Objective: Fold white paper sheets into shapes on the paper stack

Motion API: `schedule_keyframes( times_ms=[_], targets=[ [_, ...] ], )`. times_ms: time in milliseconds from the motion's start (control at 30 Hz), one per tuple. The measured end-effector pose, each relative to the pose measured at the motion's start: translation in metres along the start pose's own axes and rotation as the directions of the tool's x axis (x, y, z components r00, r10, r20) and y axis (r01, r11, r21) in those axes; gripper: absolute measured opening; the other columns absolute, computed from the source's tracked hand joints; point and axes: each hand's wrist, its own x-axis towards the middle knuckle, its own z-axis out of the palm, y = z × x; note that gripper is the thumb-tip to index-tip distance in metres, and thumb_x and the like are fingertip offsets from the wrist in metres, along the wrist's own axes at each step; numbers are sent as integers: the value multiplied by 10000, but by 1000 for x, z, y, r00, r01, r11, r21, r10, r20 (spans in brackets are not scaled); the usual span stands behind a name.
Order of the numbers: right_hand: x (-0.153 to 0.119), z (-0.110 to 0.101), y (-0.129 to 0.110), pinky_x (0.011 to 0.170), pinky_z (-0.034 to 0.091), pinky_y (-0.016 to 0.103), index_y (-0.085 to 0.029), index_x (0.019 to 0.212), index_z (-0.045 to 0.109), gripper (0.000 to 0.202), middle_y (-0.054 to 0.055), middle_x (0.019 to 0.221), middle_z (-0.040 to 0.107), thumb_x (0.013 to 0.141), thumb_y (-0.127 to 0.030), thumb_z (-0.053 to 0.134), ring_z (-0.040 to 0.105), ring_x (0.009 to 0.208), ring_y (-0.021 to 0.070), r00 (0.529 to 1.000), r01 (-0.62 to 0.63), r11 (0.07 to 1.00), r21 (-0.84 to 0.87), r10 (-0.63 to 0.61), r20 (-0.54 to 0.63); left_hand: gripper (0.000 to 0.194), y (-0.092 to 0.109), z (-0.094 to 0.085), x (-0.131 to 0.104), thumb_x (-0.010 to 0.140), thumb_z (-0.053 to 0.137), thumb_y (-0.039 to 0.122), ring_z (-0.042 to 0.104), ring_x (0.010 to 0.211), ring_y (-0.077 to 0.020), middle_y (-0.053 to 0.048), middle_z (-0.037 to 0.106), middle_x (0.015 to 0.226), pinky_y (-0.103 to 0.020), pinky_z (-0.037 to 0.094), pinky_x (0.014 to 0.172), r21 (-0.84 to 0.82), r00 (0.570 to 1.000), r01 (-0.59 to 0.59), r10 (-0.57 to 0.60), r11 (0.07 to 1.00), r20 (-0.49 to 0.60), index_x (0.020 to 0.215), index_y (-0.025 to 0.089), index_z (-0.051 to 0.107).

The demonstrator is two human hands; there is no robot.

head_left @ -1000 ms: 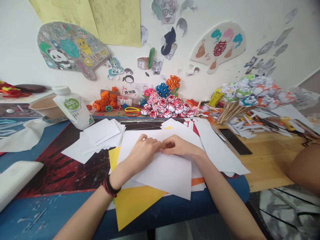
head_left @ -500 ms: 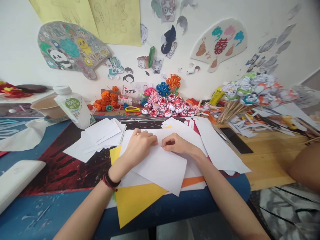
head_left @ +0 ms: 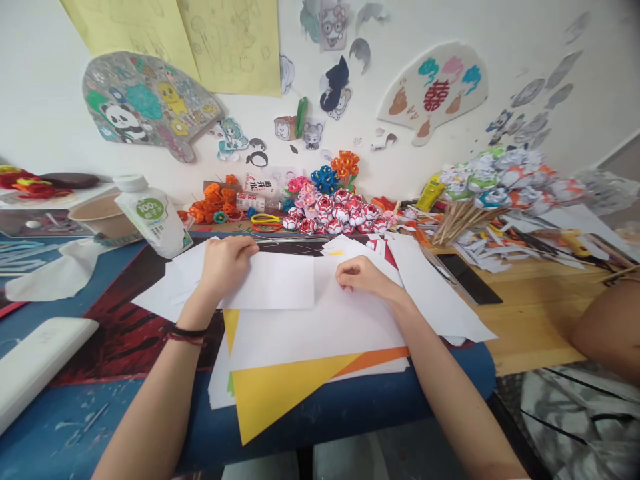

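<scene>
1. In the head view, the left hand point(head_left: 227, 267) holds a small white sheet point(head_left: 283, 283). Its fingers are bent, close together, and seem to pinch the sheet; the thumb's grip is hidden.
2. The small sheet is above the big white paper point(head_left: 315, 337), and its left part reaches toward the loose white papers point(head_left: 157, 293).
3. The right hand point(head_left: 357, 277) is near the sheet but not touching it. Its fingers curl in. I can't tell if the tips meet, and I see nothing in them.
4. The small sheet could bend or slip, because only one hand has it.
5. The loose papers could slide, because the left arm is so close.
6. The white bottle point(head_left: 155, 223) could tip if bumped. Its cap is on, so I can't see what's inside.
7. The brown bowl point(head_left: 97, 217) is beside it; its inside is too hard to see.
</scene>
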Motion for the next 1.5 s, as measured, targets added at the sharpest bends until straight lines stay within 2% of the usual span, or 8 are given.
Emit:
schedule_keyframes(
  times_ms=[100,233,433,600,833,967,1267,1500],
  targets=[
    [3,0,2,587,461,254,-148,755,653,219,35,733,648,823,-346,591,577,614,132,980,55,997,48,-45,-195,252,7,-2,-2,902,456,353,610,763,-195,-21,724,819,-281,377,706,-112,996,91,-92,990,-4,813,220,651],
    [6,2,2,746,479,283,-153,907,672,378,58,916,684,909,-500,523,619,836,177,959,117,991,66,-96,-267,273,35,6,-8,911,436,346,606,738,-189,-37,720,825,-271,373,678,-169,995,85,-75,982,64,822,201,648],
    [5,-3,10,860,474,327,-162,971,693,359,82,1027,710,805,-481,687,641,944,210,928,48,997,61,-22,-372,276,57,26,-16,906,448,335,581,670,-170,-37,710,783,-266,360,628,-263,978,53,3,963,211,819,189,666],
    [7,1,9,802,507,336,-143,888,714,335,95,930,726,765,-455,725,663,804,187,954,24,994,108,10,-301,246,66,28,-20,886,497,340,579,678,-154,-10,701,766,-261,375,645,-368,924,29,116,930,365,804,197,679],
    [8,2,14,814,490,335,-152,936,727,375,108,1014,732,757,-482,727,663,876,207,924,-35,996,83,64,-377,240,77,25,-21,885,495,323,568,664,-160,-26,708,772,-279,367,634,-321,957,73,25,944,288,780,185,661],
    [6,-3,17,713,475,304,-154,925,718,375,81,885,734,702,-451,768,645,771,194,899,-45,994,104,86,-429,242,77,24,-21,879,483,314,566,625,-155,-27,705,748,-276,369,613,-306,964,79,5,949,265,760,182,649],
    [8,14,-1,673,452,258,-155,962,707,335,34,811,665,720,-380,764,611,730,149,952,109,991,82,-80,-296,190,86,27,-25,848,486,268,594,686,-150,2,709,790,-269,411,667,-422,916,87,94,902,390,809,201,659],
    [10,14,9,667,465,274,-169,1011,704,403,-1,695,621,750,-476,725,587,672,149,942,13,1000,4,-11,-334,170,94,32,-27,824,487,236,540,603,-125,10,659,687,-251,379,613,-436,950,126,18,891,312,745,186,629]
  ],
)
